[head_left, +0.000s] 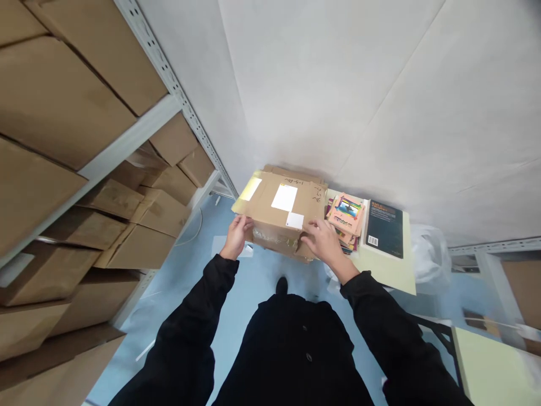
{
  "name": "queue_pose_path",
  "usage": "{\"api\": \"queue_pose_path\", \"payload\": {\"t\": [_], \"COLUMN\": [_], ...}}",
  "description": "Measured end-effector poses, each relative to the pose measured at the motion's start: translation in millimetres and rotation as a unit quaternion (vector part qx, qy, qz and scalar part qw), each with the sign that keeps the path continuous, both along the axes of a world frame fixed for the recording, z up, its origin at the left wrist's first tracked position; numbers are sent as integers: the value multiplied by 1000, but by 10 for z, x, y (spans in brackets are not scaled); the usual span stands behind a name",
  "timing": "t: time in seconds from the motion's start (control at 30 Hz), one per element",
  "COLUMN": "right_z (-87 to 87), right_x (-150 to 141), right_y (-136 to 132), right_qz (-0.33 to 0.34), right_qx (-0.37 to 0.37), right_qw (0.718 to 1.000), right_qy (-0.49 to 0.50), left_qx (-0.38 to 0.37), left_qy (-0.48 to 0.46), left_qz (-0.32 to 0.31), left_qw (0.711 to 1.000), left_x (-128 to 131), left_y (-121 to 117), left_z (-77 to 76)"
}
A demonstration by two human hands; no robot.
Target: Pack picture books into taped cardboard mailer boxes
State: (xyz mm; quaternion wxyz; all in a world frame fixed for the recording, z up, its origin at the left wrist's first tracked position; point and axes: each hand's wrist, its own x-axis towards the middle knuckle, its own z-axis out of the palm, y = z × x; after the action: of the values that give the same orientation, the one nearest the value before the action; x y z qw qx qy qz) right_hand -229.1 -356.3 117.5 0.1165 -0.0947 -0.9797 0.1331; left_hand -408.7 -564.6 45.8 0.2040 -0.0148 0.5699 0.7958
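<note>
A brown cardboard box lies in front of me by the wall, with white labels, handwriting and clear tape on it. At its front left corner, the fingers of my left hand are pinched on the cardboard edge. Over on the front right corner, my right hand grips the edge, with its thumb low on the front side and its fingers above. Just right of that hand sits a stack of pink-covered booklets. A dark book with a barcode lies beside the stack.
Metal shelving full of cardboard boxes rises on the left. A pale tabletop carries the books, and a clear plastic bag is at its right end. Another pale table stands at lower right. The floor is blue.
</note>
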Motion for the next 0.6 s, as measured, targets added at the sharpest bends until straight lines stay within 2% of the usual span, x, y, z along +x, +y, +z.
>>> {"api": "queue_pose_path", "payload": {"t": [0.07,0.17,0.27,0.37,0.5,0.6], "right_z": [33,122,256,403,587,712], "right_x": [-10,-136,-334,-492,-575,-583], "right_y": [-7,-68,-119,-87,110,323], "right_qz": [35,76,109,110,74,40], "right_qx": [9,29,45,46,10,-52], "right_qw": [999,997,993,993,997,994], "right_qy": [-10,-17,-28,-26,25,84], "left_qx": [5,-33,-92,-139,-190,-190], "left_qy": [-24,-13,64,146,243,308], "left_qz": [35,71,95,115,111,96], "left_qw": [999,997,989,973,945,927], "left_x": [-15,-46,-49,-15,35,43], "left_y": [22,55,72,50,-58,-185], "left_z": [48,78,81,128,355,587]}}
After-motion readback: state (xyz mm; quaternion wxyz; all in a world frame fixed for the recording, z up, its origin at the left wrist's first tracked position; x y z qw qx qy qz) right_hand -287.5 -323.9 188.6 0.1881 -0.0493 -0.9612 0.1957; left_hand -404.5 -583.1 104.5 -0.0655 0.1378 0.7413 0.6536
